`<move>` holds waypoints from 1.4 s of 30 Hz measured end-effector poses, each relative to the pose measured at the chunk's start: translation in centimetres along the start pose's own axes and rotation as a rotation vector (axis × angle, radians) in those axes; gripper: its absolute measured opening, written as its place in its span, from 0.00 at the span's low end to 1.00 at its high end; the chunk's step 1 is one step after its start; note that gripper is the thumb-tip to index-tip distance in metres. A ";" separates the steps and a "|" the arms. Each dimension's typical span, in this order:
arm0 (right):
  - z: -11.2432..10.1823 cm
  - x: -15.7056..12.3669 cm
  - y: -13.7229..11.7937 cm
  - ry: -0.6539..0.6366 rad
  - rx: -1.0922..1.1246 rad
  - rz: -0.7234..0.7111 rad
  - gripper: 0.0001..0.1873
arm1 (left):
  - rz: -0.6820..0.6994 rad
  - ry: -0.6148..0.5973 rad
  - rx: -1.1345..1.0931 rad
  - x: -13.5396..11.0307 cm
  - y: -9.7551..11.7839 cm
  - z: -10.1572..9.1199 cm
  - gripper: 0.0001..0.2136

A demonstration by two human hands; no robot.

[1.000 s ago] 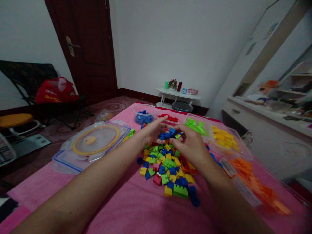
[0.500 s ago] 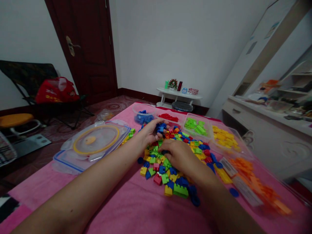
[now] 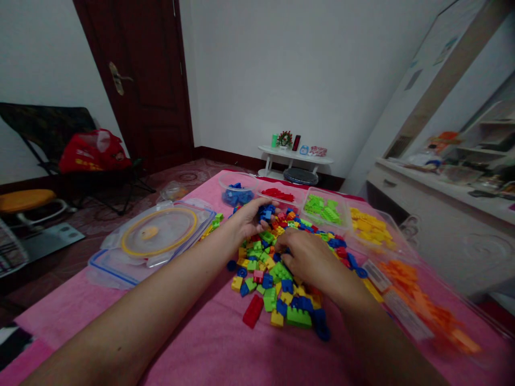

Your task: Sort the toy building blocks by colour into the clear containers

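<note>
A heap of small plastic bricks (image 3: 277, 268) in blue, green, yellow and red lies on the pink cloth (image 3: 209, 343). My left hand (image 3: 251, 217) is cupped at the heap's far side, closed on several blue bricks (image 3: 266, 212). My right hand (image 3: 311, 257) rests palm down on the heap with its fingers curled into the bricks; what they grip is hidden. A loose red brick (image 3: 252, 311) lies at the heap's near edge.
Clear tubs stand behind the heap: blue bricks (image 3: 237, 188), red (image 3: 277, 194), green (image 3: 325, 206), yellow (image 3: 372, 225), orange (image 3: 422, 300). Clear lids (image 3: 151, 236) lie stacked at the left. A folding chair with a red bag (image 3: 92, 150) and a white side table (image 3: 295, 156) stand beyond.
My hands parted: the left kept the blue bricks at the far side, the right dropped onto the heap and raked through it. A red brick slid out toward me.
</note>
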State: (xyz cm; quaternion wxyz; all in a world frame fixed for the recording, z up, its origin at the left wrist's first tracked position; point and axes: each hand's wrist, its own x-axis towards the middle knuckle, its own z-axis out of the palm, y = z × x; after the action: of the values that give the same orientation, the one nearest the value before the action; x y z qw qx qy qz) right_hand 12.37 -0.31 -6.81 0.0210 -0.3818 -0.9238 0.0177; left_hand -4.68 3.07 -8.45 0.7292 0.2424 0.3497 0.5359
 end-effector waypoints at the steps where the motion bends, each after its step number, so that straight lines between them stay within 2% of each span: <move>1: -0.3 -0.2 -0.2 0.002 0.022 -0.015 0.10 | 0.005 0.003 0.005 -0.1 0.0 0.1 0.05; 4: -0.4 -0.8 -1.4 -0.051 0.060 -0.076 0.10 | 0.004 0.004 0.017 -0.3 0.0 0.3 0.04; 8: 0.6 -0.9 -2.7 -0.101 0.043 -0.136 0.11 | 0.008 0.016 0.015 -0.5 0.0 0.6 0.05; 12: 0.0 -0.9 -1.6 -0.049 0.022 -0.084 0.11 | 0.017 0.055 0.034 -0.6 0.1 0.7 0.04; 16: -1.7 -1.8 -0.3 -0.136 -0.028 -0.097 0.16 | 0.012 0.038 0.030 -0.7 0.1 0.7 0.04; 21: -1.3 -2.2 -1.3 -0.216 -0.094 -0.084 0.15 | 0.007 0.042 0.044 -0.5 0.1 0.6 0.04; 24: -1.1 -2.0 -1.3 -0.205 -0.094 -0.108 0.14 | 0.010 0.013 0.079 -0.4 0.1 0.5 0.06; 28: -2.7 -2.0 0.6 -0.052 -0.045 -0.027 0.13 | -0.017 -0.038 0.180 -0.5 -0.3 0.4 0.13; 31: -3.8 -1.8 1.8 0.178 0.042 0.078 0.14 | -0.095 -0.097 0.248 -0.5 -0.8 0.5 0.18; 34: -3.8 -1.2 1.9 0.416 0.159 0.088 0.17 | -0.181 -0.185 0.186 -0.6 -1.5 0.9 0.21; 37: -3.2 -0.6 1.8 0.517 0.196 0.054 0.20 | -0.268 -0.292 0.035 -0.7 -2.2 1.4 0.21; 39: -3.0 -0.4 2.0 0.569 0.214 0.063 0.19 | -0.261 -0.278 -0.064 -0.8 -2.7 1.7 0.16; 42: -3.3 -0.6 2.8 0.700 0.262 0.096 0.16 | -0.165 -0.152 -0.166 -0.7 -2.8 1.7 0.08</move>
State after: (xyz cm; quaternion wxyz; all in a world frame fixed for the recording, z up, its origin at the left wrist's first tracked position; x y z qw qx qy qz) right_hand 14.93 1.26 -3.70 0.3832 -0.4016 -0.8318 0.0051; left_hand -1.75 1.59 -9.25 0.8126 0.1914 0.2667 0.4815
